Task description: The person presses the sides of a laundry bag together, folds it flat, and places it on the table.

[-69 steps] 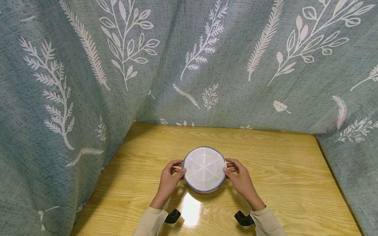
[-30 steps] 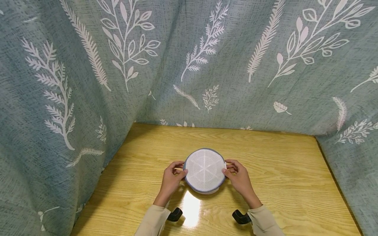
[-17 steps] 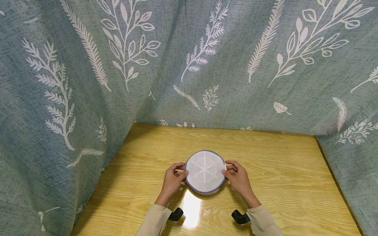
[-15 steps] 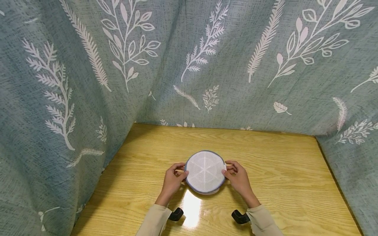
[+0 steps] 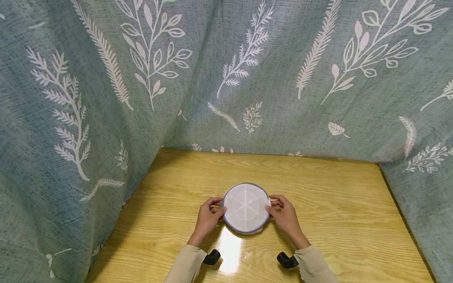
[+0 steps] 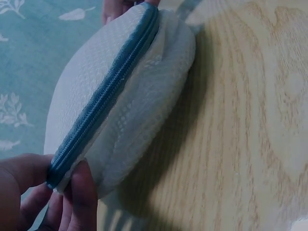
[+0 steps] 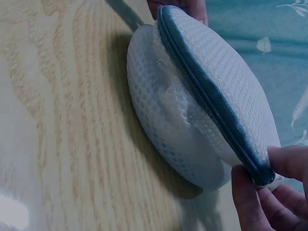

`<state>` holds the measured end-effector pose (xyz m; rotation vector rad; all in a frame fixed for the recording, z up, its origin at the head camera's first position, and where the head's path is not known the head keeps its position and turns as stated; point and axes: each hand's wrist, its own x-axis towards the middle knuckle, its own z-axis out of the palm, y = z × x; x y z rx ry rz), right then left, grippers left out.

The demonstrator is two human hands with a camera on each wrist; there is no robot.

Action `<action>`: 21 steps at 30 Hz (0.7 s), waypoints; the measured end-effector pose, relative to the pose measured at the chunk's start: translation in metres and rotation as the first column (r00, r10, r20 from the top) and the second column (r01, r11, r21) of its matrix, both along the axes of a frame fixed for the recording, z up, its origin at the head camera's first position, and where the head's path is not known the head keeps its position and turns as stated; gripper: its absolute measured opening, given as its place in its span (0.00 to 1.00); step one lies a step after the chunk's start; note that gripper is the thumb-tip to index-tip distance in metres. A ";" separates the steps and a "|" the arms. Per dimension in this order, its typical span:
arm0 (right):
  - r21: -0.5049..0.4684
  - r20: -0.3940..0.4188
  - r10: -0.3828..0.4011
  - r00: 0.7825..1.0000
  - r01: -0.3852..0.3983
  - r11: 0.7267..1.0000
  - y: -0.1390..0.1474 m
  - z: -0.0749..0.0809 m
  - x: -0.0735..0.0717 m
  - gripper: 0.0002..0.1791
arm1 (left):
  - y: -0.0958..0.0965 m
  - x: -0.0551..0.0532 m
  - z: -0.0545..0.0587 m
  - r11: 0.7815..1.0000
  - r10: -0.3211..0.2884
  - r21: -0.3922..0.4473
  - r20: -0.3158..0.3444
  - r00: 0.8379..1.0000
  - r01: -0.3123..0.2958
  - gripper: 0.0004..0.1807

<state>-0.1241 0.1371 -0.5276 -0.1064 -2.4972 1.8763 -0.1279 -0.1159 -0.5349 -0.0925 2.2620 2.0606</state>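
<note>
A round white mesh laundry bag (image 5: 245, 208) with a blue zipped edge is held between both hands, tilted over the wooden table. My left hand (image 5: 208, 217) pinches its left edge between thumb and fingers. At the opposite side my right hand (image 5: 286, 216) pinches the other edge. The blue zipper (image 6: 103, 98) runs closed along the rim in the left wrist view. Below it the mesh underside bulges and creases close over the tabletop. From the right wrist view, the same zipper (image 7: 211, 103) and the honeycomb mesh show plainly.
The wooden table (image 5: 336, 208) spreads around the bag. A blue-green curtain (image 5: 276, 78) with white leaf prints hangs behind and at both sides. Black wrist mounts (image 5: 212, 257) stick inward from the beige sleeves (image 5: 313, 263). A bright glare patch (image 5: 229, 251) lies in front of the bag.
The bag and both hands have shifted slightly down toward the near side of the table, the left hand also a little rightward. Both hands keep their pinch on the edges.
</note>
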 end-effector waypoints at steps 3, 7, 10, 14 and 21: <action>0.016 0.008 -0.005 1.000 0.005 1.000 0.000 -0.003 -0.001 0.19 | 0.001 0.003 0.008 1.000 -0.007 -0.016 0.001 1.000 0.007 0.17; 0.038 -0.001 -0.014 1.000 0.014 0.999 0.001 -0.022 -0.005 0.19 | 0.000 0.000 -0.002 1.000 -0.007 -0.026 -0.002 1.000 0.007 0.17; 0.044 0.003 -0.014 1.000 0.013 0.999 0.001 -0.023 -0.005 0.18 | 0.000 -0.002 -0.013 0.999 0.001 -0.048 -0.023 1.000 -0.002 0.17; 0.062 0.014 -0.016 1.000 0.015 0.998 0.001 -0.023 -0.005 0.18 | 0.001 -0.004 -0.019 0.996 0.019 -0.091 -0.042 0.999 -0.023 0.17; 0.090 0.011 -0.019 1.000 0.018 0.996 -0.002 -0.022 -0.005 0.19 | 0.001 -0.005 -0.023 0.991 0.037 -0.129 -0.052 0.998 -0.043 0.16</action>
